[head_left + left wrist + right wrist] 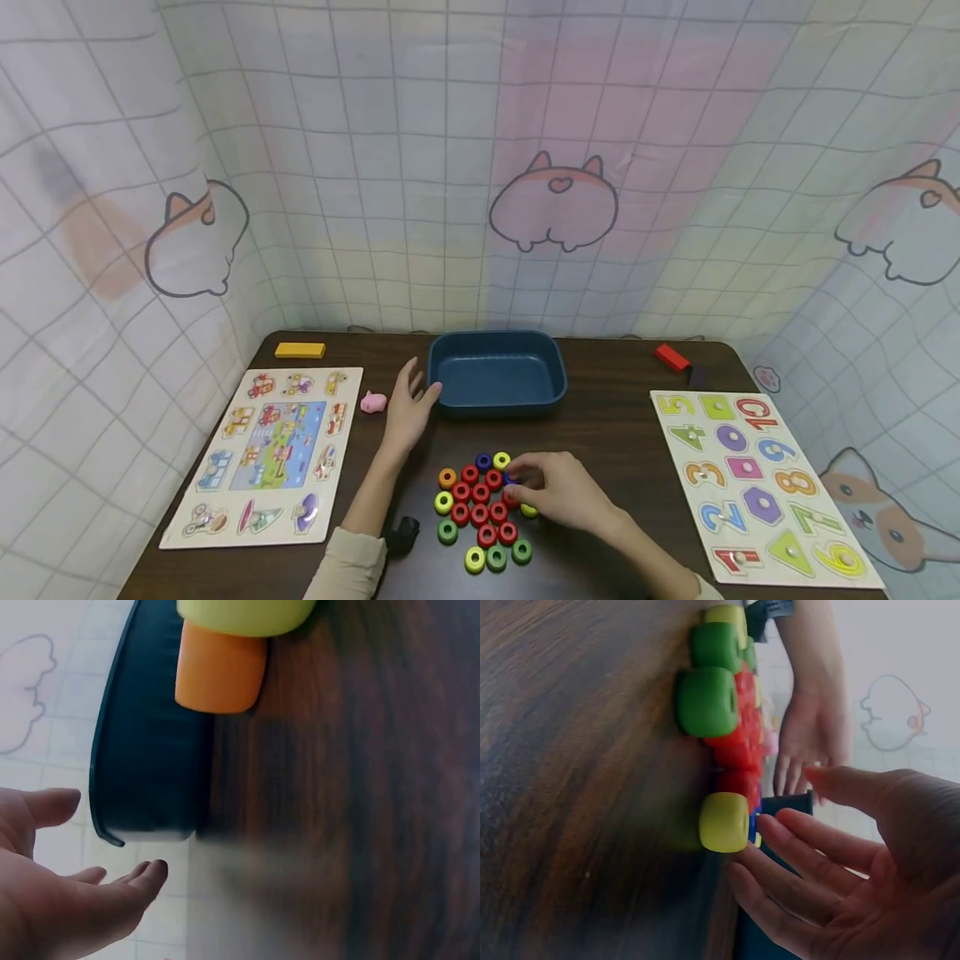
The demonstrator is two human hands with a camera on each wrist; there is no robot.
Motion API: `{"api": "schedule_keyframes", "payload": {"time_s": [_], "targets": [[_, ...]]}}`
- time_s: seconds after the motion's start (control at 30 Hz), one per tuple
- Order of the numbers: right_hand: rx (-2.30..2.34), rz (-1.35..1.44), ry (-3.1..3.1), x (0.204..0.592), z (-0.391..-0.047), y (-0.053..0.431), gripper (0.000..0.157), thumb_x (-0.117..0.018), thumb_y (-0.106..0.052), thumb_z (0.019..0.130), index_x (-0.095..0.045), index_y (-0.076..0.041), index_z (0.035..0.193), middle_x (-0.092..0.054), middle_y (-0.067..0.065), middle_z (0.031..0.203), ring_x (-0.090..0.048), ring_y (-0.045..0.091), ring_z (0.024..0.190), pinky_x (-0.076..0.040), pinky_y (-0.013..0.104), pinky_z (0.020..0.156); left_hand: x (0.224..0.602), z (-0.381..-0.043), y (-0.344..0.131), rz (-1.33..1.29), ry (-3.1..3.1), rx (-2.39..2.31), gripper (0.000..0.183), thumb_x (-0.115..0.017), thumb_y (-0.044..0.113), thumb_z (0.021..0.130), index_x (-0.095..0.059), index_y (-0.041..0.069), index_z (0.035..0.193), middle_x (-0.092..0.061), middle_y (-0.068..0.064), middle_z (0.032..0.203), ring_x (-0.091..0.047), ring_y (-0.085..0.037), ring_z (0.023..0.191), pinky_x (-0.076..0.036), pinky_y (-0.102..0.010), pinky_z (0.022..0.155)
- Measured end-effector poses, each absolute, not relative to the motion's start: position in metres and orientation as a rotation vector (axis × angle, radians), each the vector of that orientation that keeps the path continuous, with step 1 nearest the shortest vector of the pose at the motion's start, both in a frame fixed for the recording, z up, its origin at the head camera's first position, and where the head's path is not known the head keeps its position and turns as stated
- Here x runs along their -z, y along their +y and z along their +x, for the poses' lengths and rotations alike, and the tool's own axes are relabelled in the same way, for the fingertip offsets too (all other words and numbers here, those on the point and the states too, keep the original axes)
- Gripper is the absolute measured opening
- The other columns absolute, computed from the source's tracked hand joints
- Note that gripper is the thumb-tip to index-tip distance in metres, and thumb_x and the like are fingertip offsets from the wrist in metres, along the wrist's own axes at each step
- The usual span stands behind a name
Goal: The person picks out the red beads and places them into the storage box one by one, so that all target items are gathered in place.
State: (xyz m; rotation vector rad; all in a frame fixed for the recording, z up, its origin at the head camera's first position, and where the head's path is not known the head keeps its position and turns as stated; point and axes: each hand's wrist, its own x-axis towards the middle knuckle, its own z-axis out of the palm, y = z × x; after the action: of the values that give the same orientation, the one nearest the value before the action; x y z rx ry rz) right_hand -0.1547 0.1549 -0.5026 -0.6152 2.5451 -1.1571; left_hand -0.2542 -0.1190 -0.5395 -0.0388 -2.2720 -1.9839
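My left hand (409, 415) is at the left end of a dark blue tray (498, 411), its fingers loosely spread and holding nothing. In the left wrist view, the thumb and fingers appear close beside the tray's end wall (150, 750). My right hand (562, 487) reaches over the right side of a cluster of ring-shaped beads, with thumb and fingers apart. Its fingertips hide part of the cluster. In the right wrist view, a yellow bead (721, 823) lies right by those fingertips, with a green bead (705, 705) farther along. Red beads (481, 500) fill the cluster's middle.
A small pink pig (372, 402) lies left of the tray. Picture puzzle board (327, 492) is on the left, number puzzle board (776, 575) on the right. Yellow block (300, 350) and red block (672, 357) lie toward the back. A patterned cloth surrounds the table.
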Motion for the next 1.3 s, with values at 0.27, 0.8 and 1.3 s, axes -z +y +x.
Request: {"api": "schedule_keyframes", "payload": {"time_s": [0.27,0.8,1.3], "targets": [[1.112,-0.667,2.646,0.51,-0.156,0.15,0.033,-0.082,-0.023,0.079,-0.072,-0.016,0.109,-0.072,0.0,0.1,-0.065,0.0,0.069,-0.052,0.019,0.057,0.52,-0.247,-0.115,-0.107,-2.105,2.199,0.069,-0.057,-0.007,0.093,-0.022,0.0,0.152,-0.023,-0.025,0.156,-0.029,-0.039,0.143,-0.029,-0.051,0.114],[1.115,-0.577,2.385,0.513,-0.163,0.145,0.013,-0.077,-0.013,0.083,-0.079,-0.02,0.095,-0.074,-0.005,0.081,-0.07,0.014,0.066,-0.056,0.027,0.057,0.539,-0.258,-0.114,-0.089,-1.932,2.307,0.067,-0.054,-0.011,0.093,-0.027,0.005,0.152,-0.026,-0.011,0.158,-0.029,-0.023,0.145,-0.031,-0.047,0.114],[1.414,-0.534,1.986,0.461,-0.217,0.151,0.027,-0.067,0.001,0.088,-0.072,-0.007,0.114,-0.071,0.017,0.107,-0.072,0.04,0.079,-0.058,0.052,0.067,0.545,-0.262,-0.113,-0.014,-1.852,2.296,0.066,-0.053,-0.013,0.091,-0.038,0.018,0.146,-0.034,-0.002,0.154,-0.038,-0.015,0.14,-0.038,-0.04,0.11]]}}
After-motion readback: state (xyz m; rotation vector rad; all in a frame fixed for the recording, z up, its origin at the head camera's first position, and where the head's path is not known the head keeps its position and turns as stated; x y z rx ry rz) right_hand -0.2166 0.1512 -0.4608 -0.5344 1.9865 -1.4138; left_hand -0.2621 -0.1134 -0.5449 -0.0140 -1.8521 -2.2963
